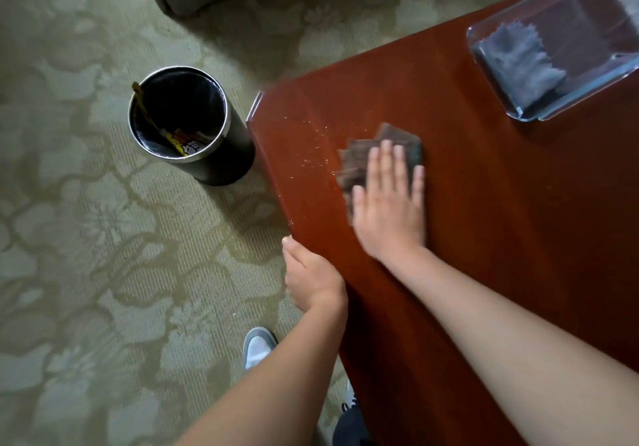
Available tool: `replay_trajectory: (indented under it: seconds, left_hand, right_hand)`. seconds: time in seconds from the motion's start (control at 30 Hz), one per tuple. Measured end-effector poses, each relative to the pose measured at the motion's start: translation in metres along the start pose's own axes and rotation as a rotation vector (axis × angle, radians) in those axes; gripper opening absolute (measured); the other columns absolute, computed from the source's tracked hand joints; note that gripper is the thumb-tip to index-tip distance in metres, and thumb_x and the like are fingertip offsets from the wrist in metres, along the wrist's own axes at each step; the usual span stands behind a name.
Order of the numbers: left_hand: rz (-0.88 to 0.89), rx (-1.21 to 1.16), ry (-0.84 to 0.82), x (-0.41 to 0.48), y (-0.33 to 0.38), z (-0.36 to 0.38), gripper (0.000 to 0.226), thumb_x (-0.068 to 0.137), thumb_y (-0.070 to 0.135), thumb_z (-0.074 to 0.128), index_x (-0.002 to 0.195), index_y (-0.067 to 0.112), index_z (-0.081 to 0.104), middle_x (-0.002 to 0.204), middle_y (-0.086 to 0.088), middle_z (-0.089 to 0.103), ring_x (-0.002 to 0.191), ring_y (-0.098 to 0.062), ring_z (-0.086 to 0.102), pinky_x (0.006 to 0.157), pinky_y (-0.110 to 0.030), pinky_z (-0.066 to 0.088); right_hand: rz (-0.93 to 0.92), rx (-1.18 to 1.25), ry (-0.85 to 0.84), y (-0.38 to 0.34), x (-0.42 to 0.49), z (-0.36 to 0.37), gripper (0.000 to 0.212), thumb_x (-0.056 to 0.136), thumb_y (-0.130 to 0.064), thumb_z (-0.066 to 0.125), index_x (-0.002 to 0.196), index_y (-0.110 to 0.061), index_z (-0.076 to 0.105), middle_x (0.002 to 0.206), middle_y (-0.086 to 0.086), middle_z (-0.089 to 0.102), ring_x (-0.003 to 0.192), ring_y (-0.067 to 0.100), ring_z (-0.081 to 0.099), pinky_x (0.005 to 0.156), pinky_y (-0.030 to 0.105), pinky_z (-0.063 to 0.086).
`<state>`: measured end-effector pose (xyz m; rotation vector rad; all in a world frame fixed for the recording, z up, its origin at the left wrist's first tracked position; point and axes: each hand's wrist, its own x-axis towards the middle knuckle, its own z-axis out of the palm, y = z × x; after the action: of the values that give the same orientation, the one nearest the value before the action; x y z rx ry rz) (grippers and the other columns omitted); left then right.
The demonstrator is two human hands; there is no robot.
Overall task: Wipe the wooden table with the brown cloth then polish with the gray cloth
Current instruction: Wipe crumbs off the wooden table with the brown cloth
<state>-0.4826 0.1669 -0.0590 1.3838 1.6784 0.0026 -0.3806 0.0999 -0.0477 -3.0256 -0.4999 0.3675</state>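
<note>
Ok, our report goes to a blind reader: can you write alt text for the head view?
A right hand presses a brown cloth flat on a wooden table near scattered crumbs; the left hand rests at the table's edge. A gray cloth lies in a glass dish.

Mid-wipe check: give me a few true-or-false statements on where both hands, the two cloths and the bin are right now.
1. The right hand presses flat on the brown cloth on the reddish wooden table. True.
2. The gray cloth is under the right hand. False: it lies in the clear glass tray on the table.
3. Pale crumbs lie between the brown cloth and the table's left edge. True.
4. The left hand holds a cloth. False: it is at the table's edge, and no cloth shows in it.
5. The black cylindrical bin stands on the table. False: it stands on the patterned green carpet beside it.
</note>
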Motion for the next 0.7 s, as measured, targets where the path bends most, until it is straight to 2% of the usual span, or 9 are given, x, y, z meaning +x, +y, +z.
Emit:
replay_trajectory:
  seconds: [0.13, 0.2, 0.27, 0.37, 0.53, 0.7]
  left_hand:
    - [-0.028, -0.209, -0.147, 0.018, -0.023, -0.006, 0.056, 0.111, 0.047, 0.021, 0.135, 0.023, 0.067, 0.134, -0.004, 0.069, 0.129, -0.026, 0.059, 0.114, -0.044, 0.040]
    - [-0.057, -0.209, -0.197, 0.018, -0.026, -0.008, 0.058, 0.111, 0.045, 0.020, 0.135, 0.019, 0.065, 0.135, -0.009, 0.067, 0.131, -0.029, 0.057, 0.114, -0.046, 0.039]
    - [-0.072, -0.148, -0.197, 0.013, -0.021, -0.005, 0.058, 0.112, 0.042, 0.018, 0.144, 0.015, 0.057, 0.146, -0.013, 0.059, 0.139, -0.032, 0.049, 0.117, -0.042, 0.034]
    - [-0.081, -0.091, -0.116, 0.004, -0.013, -0.001, 0.057, 0.112, 0.042, 0.018, 0.152, 0.014, 0.048, 0.156, -0.012, 0.049, 0.145, -0.033, 0.041, 0.115, -0.037, 0.028]
    - [-0.123, -0.022, -0.063, -0.004, -0.009, -0.002, 0.063, 0.109, 0.051, 0.013, 0.152, 0.023, 0.048, 0.155, -0.007, 0.050, 0.143, -0.034, 0.044, 0.116, -0.041, 0.029]
    - [-0.162, -0.142, -0.082, -0.003, -0.014, -0.002, 0.062, 0.108, 0.054, 0.016, 0.145, 0.026, 0.057, 0.148, -0.003, 0.057, 0.140, -0.029, 0.048, 0.118, -0.043, 0.031]
  right_hand:
    - [-0.189, 0.009, -0.023, -0.097, 0.023, 0.009, 0.071, 0.108, -0.047, 0.020, 0.167, -0.012, 0.000, 0.176, 0.006, -0.007, 0.162, 0.023, -0.009, 0.129, 0.054, -0.001]
    - [-0.307, -0.035, -0.045, -0.121, 0.032, 0.013, 0.071, 0.109, -0.047, 0.021, 0.167, -0.013, -0.004, 0.175, 0.005, -0.010, 0.161, 0.022, -0.012, 0.129, 0.053, -0.003]
    - [-0.407, -0.070, -0.044, -0.125, 0.039, 0.012, 0.070, 0.110, -0.046, 0.021, 0.167, -0.014, -0.004, 0.176, 0.004, -0.010, 0.162, 0.020, -0.010, 0.130, 0.052, -0.003]
    - [-0.492, -0.111, -0.062, -0.091, 0.045, 0.007, 0.068, 0.110, -0.046, 0.020, 0.167, -0.017, -0.002, 0.176, 0.002, -0.006, 0.162, 0.018, -0.007, 0.130, 0.049, -0.001]
    - [-0.207, -0.093, -0.078, 0.021, 0.030, -0.002, 0.069, 0.106, -0.049, 0.006, 0.166, -0.016, -0.006, 0.175, 0.004, -0.008, 0.161, 0.020, -0.009, 0.131, 0.049, -0.002]
    - [-0.284, -0.132, -0.147, 0.094, -0.034, -0.002, 0.068, 0.108, -0.051, 0.004, 0.164, -0.017, -0.011, 0.174, 0.006, -0.013, 0.161, 0.019, -0.015, 0.131, 0.051, -0.001]
